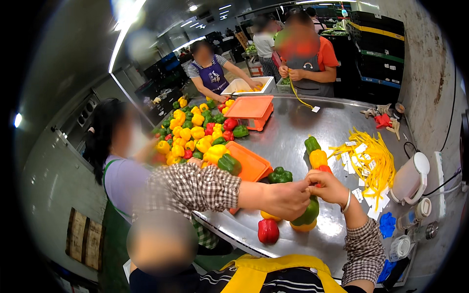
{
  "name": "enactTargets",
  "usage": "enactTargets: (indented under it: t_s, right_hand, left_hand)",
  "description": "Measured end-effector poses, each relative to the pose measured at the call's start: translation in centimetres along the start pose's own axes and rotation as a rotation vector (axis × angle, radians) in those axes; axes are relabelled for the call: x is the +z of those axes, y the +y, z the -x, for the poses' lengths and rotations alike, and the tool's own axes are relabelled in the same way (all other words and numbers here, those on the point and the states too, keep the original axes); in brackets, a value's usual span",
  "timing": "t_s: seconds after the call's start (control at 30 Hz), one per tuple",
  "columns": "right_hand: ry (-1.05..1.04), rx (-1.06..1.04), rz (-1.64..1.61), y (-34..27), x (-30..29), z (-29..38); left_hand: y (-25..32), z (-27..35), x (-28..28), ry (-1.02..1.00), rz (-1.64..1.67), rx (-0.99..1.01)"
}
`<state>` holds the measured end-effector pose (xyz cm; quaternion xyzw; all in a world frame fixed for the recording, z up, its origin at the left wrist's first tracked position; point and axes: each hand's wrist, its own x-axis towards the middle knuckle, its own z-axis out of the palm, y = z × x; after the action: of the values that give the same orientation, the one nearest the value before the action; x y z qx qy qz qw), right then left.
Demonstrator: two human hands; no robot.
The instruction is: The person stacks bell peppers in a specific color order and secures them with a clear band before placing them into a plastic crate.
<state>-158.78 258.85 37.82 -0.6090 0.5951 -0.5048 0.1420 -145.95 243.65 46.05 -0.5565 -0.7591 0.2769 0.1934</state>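
Observation:
My left hand [287, 199] reaches across from the left, its fingers bent and meeting those of my right hand [328, 186]. Fingertips of both hands pinch together; whatever is between them is too small or hidden to tell. Just under my left hand lie a green bell pepper [309, 212] and a yellow bell pepper [304, 226], partly covered. Beyond my right hand, a green pepper [312, 144], a yellow pepper [318, 159] and a red pepper [324, 169] lie in a row. A red bell pepper [268, 231] sits near the table's front edge.
An orange scale [247, 161] carries peppers; another orange scale [251, 107] stands farther back. Mixed peppers [185, 133] are heaped left. Yellow mesh strips [377, 157] with white tags lie right, beside a jug [412, 175] and jars [399, 247]. Co-workers stand around the steel table [289, 124].

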Motion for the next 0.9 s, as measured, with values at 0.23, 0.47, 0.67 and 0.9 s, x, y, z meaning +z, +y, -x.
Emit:
enactTargets:
  t_s: [0.23, 0.47, 0.67, 0.9]
  right_hand:
    - [-0.263, 0.53, -0.322, 0.0, -1.1, -0.8]
    - [-0.109, 0.624, -0.396, 0.5, -0.3, -0.9]
    - [-0.053, 0.472, -0.448, -1.1, -1.1, -0.2]
    - [0.166, 0.291, -0.347, 0.4, 1.9, 0.9]
  left_hand:
    - [-1.0, -0.2, 1.7, 0.121, -0.025, 0.179]
    - [0.5, 0.2, 3.2, 0.157, 0.017, -0.209]
    - [1.1, 0.3, 4.1, -0.239, 0.16, -0.615]
    - [0.2, 1.8, 4.3, -0.19, 1.16, -1.217]
